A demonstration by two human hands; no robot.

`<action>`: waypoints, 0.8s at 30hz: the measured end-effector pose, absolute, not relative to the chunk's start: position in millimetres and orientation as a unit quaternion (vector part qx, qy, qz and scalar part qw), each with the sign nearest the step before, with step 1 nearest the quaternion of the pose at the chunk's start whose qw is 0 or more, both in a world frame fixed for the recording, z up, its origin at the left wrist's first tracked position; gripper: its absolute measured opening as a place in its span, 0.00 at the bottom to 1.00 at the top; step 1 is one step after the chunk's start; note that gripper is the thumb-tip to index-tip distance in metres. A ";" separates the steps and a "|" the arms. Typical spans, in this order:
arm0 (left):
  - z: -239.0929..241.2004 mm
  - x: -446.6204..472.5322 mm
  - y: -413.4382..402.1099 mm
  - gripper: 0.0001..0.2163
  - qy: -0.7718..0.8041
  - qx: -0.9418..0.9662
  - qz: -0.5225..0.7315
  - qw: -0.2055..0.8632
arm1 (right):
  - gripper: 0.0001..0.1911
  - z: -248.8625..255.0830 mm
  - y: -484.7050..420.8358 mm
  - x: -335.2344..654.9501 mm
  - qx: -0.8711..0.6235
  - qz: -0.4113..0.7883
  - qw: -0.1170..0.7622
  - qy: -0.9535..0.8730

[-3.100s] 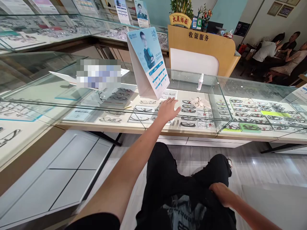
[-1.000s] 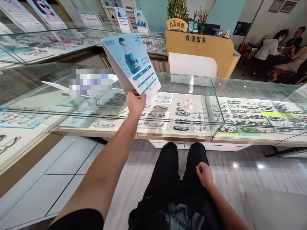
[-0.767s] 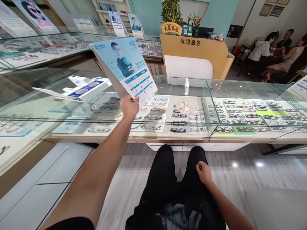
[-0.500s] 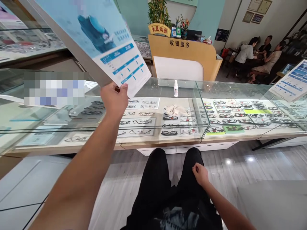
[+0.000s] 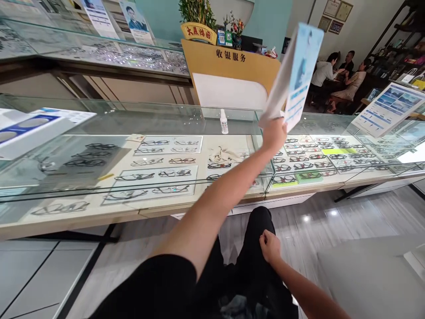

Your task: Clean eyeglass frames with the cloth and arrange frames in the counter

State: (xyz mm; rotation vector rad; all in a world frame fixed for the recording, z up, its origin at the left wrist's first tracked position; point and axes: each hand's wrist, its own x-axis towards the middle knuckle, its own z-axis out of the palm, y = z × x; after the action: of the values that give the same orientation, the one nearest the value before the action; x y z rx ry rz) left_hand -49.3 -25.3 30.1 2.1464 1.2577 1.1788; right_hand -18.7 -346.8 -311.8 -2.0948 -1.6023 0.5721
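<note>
My left hand (image 5: pixel 275 134) reaches across to the right above the glass counter, closed on the lower edge of a folded blue-and-white display card (image 5: pixel 301 75). The card stands up from my fingers with its two leaves spread apart. On my right thigh rests my right hand (image 5: pixel 270 246), its fingers curled in and nothing visible in them. A small white spray bottle (image 5: pixel 224 122) stands on the glass top, left of my left hand. Under the glass lie a crumpled beige cloth (image 5: pixel 224 155) and rows of eyeglasses (image 5: pixel 182 161).
Another display card (image 5: pixel 387 108) stands on the counter at the right. A white-and-blue box (image 5: pixel 29 130) sits at the left end. Beyond are a wooden cashier desk (image 5: pixel 229 66) and a further glass showcase (image 5: pixel 109 57). Several people (image 5: pixel 341 79) sit at the back right.
My left hand has carried the display card from the left over to the right, and the card now shows more edge-on. My right hand stays on my thigh. The view has shifted a little.
</note>
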 end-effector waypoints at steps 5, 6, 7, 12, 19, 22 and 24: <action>-5.2 22.9 -34.9 0.16 0.448 0.779 0.355 0.259 | 0.13 -319.2 -347.1 -11.8 -0.757 0.195 0.221 -0.583; -9.5 32.1 -36.2 0.16 0.450 0.777 0.349 0.267 | 0.13 -320.8 -347.0 -10.1 -0.757 0.193 0.220 -0.584; -12.8 40.3 -37.3 0.17 0.451 0.777 0.343 0.275 | 0.13 -322.3 -346.8 -8.6 -0.758 0.191 0.218 -0.585; -18.5 70.4 -39.6 0.17 0.436 0.790 0.298 0.311 | 0.13 -325.7 -342.8 -3.7 -0.754 0.193 0.202 -0.595; -7.7 61.1 -59.7 0.13 0.419 0.806 0.267 0.322 | 0.14 -307.5 -334.0 -7.4 -0.763 0.193 0.081 -0.612; 0.5 28.4 -99.9 0.24 0.448 0.801 0.302 0.257 | 0.17 -295.5 -318.6 -2.8 -0.767 0.205 0.013 -0.607; 4.6 1.1 -144.1 0.25 0.415 0.819 0.314 0.242 | 0.17 -286.3 -301.7 7.5 -0.778 0.211 -0.013 -0.592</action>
State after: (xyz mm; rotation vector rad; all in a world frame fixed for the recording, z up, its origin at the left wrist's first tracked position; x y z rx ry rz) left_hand 1.1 -144.1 4.6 2.2392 1.1346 0.8571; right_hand 7.5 -301.7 -286.3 -2.4640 -1.8765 0.6671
